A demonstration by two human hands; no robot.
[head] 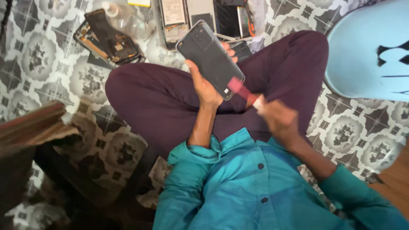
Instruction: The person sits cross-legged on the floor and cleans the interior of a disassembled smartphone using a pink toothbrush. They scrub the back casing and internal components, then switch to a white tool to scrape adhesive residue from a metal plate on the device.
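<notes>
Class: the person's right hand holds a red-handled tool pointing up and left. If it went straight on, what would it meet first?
Probably the phone in the left hand; the right hand and tool are blurred, so contact is unclear.

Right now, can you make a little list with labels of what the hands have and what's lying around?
left hand: holds a dark phone by its edge, back side showing
right hand: blurred, grips a red-handled tool whose tip meets the phone's lower corner
legs: crossed, in dark purple trousers
shirt: teal, buttoned
floor: patterned tiles
on floor: opened phone parts, a clear bottle
</notes>
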